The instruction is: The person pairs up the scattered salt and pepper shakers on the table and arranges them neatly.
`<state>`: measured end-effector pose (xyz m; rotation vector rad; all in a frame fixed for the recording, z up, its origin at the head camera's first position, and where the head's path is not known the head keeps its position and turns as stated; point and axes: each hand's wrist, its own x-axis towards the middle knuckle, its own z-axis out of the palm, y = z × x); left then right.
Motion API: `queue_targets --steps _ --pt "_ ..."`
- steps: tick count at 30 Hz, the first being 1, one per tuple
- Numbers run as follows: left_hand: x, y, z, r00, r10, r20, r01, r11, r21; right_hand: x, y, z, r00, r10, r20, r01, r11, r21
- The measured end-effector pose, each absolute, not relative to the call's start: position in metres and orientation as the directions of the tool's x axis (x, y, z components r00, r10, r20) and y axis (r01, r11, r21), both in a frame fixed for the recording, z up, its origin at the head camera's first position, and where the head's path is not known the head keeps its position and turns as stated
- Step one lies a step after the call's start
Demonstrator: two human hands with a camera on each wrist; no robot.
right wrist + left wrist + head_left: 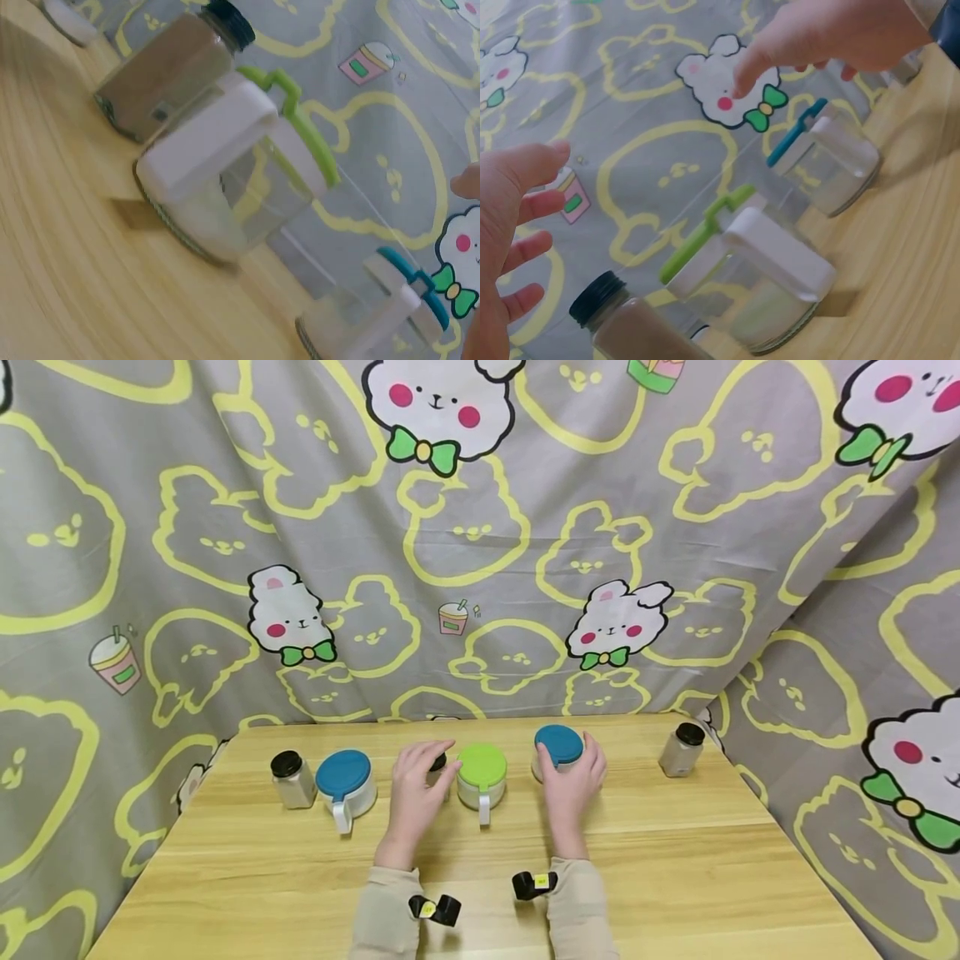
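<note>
My left hand [414, 781] hovers beside a black-capped shaker jar [641, 330] with brown contents, fingers spread and apart from it in the left wrist view. Just right of that jar stands a clear jar with a green lid [482, 767] and a white handle facing me; pale contents show low inside it. Over a similar jar with a blue lid [558, 743], my right hand [572, 785] is held with thumb and fingers on either side. The left wrist view shows this right hand [840, 37] above the blue-lidded jar [829, 161], with a gap between.
A second blue-lidded jar [345, 772] and a black-capped jar [293, 781] stand at the left. Another black-capped jar [682, 752] is near the right edge. A patterned curtain [480, 552] hangs right behind the wooden table [675, 877].
</note>
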<state>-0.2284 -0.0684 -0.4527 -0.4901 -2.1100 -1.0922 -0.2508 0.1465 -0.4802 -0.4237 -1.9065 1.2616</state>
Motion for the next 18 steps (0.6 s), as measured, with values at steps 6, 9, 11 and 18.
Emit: queue_targets --steps 6,9,11,18 --pt "-0.231 -0.061 -0.456 -0.653 0.036 0.756 0.626 0.587 0.513 -0.257 0.154 -0.490 -0.658 0.641 0.395 -0.083 0.459 -0.885" --pt "-0.232 -0.057 -0.457 -0.649 0.051 0.759 0.631 0.592 0.501 -0.258 0.156 -0.494 -0.678 0.636 0.369 -0.054 0.457 -0.888" --pt "-0.231 -0.054 -0.458 -0.651 0.064 0.756 0.632 0.597 0.494 -0.260 0.157 -0.496 -0.689 0.632 0.355 -0.038 0.458 -0.888" --pt "-0.228 -0.045 -0.462 -0.643 0.111 0.758 0.647 0.609 0.459 -0.264 0.158 -0.502 -0.709 0.623 0.330 0.023 0.488 -0.872"
